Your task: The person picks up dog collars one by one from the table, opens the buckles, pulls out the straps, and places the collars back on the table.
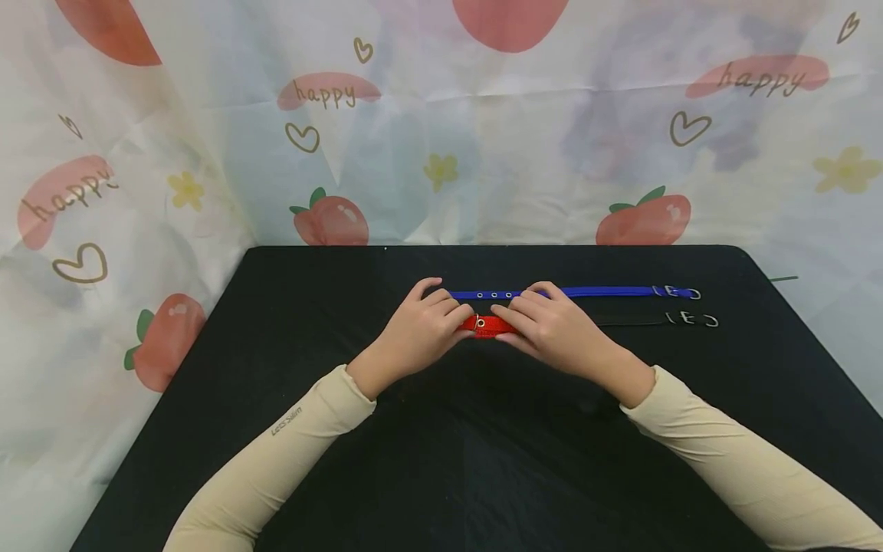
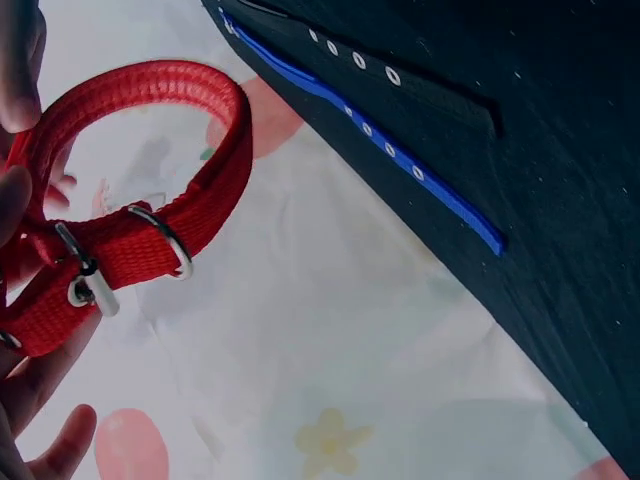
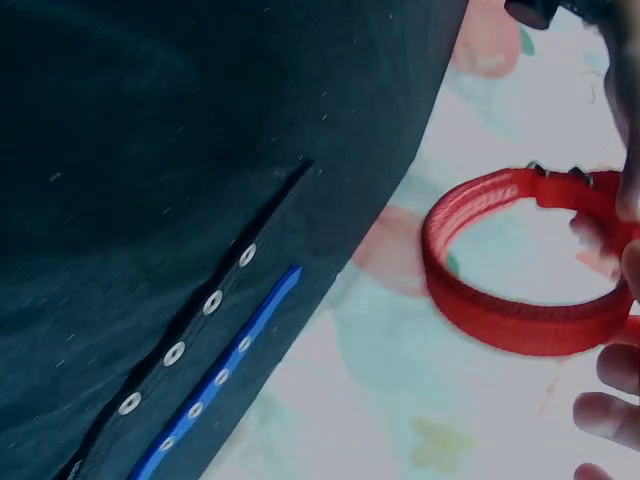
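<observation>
A red collar [image 1: 493,326] is held up over the table between both hands, its strap bent into a loop. My left hand [image 1: 429,323] pinches it by the eyelet end, and my right hand [image 1: 557,325] grips the other side with thumb and fingers. The left wrist view shows the loop of the red collar [image 2: 215,200] with its metal buckle [image 2: 92,285] and a D-ring [image 2: 165,240]; the strap passes through the buckle. From the right wrist, the collar's plain outer band [image 3: 530,328] is visible. Fingers partly hide the strap ends.
Behind the hands, a blue collar [image 1: 607,292] lies stretched out on the black table [image 1: 441,460], its buckle to the right. Nearer lies a black collar [image 1: 635,321], parallel to it and partly hidden by the right hand. A printed cloth [image 1: 510,153] hangs behind the table.
</observation>
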### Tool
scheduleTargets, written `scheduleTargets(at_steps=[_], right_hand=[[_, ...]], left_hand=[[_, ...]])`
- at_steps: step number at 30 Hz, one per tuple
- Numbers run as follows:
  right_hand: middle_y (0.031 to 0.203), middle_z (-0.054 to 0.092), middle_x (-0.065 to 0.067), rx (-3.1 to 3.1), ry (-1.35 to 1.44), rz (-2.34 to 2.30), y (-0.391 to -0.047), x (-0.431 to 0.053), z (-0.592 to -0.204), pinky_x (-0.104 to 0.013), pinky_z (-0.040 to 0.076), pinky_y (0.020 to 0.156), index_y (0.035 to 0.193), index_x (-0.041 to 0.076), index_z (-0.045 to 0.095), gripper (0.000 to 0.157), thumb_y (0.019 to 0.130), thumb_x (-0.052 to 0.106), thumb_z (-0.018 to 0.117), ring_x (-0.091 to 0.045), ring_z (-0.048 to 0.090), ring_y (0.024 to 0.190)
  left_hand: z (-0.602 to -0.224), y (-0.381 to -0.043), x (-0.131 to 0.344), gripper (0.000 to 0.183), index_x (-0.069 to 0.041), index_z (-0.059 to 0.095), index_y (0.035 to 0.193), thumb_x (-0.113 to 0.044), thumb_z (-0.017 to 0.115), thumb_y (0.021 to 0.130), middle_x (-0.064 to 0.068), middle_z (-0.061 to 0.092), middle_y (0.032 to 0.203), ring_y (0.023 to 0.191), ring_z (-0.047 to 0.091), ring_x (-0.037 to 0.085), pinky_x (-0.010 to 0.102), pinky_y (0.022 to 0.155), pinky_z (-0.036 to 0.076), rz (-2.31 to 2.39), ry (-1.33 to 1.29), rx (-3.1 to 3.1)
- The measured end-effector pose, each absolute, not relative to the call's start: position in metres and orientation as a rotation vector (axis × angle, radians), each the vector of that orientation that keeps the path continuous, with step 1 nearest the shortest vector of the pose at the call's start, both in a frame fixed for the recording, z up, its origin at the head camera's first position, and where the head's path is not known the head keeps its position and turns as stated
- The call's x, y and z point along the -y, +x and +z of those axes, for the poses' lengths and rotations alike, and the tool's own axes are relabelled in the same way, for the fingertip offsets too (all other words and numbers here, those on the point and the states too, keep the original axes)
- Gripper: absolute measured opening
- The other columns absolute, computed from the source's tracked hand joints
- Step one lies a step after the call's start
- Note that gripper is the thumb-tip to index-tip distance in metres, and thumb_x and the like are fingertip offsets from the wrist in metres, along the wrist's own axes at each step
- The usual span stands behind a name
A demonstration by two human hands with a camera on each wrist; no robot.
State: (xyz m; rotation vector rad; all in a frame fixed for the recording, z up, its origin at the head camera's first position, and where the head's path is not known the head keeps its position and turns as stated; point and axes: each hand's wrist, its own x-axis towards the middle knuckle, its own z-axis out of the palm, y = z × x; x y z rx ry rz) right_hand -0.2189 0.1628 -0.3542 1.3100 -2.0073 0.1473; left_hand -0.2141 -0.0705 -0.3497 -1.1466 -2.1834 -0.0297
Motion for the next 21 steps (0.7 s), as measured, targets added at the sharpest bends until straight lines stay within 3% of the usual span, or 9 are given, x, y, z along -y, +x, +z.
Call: scheduleTargets(at_steps=[5, 21], right_hand=[[0.074, 0.063, -0.008, 1.984, 1.28, 0.21, -0.218, -0.168, -0.355, -0.043, 0.051, 0.075, 0.094, 0.0, 0.071, 0.049, 0.101, 0.035, 0.038, -0.023, 0.059, 0.07], [0.074, 0.063, -0.008, 1.921, 1.254, 0.201, -0.217, -0.155, -0.362, -0.043, 0.051, 0.074, 0.096, 0.0, 0.071, 0.045, 0.101, 0.033, 0.04, -0.023, 0.059, 0.068]], left_hand=[[-0.348, -0.214, 0.072, 0.023, -0.014, 0.07, 0.091, -0.034, 0.074, 0.079, -0.002, 0.073, 0.086, 0.082, 0.064, 0.014, 0.039, 0.099, 0.045, -0.069, -1.122, 2.194], [-0.353, -0.215, 0.064, 0.025, -0.014, 0.069, 0.088, -0.035, 0.077, 0.077, -0.002, 0.073, 0.083, 0.082, 0.064, 0.014, 0.037, 0.097, 0.047, -0.066, -1.123, 2.1]])
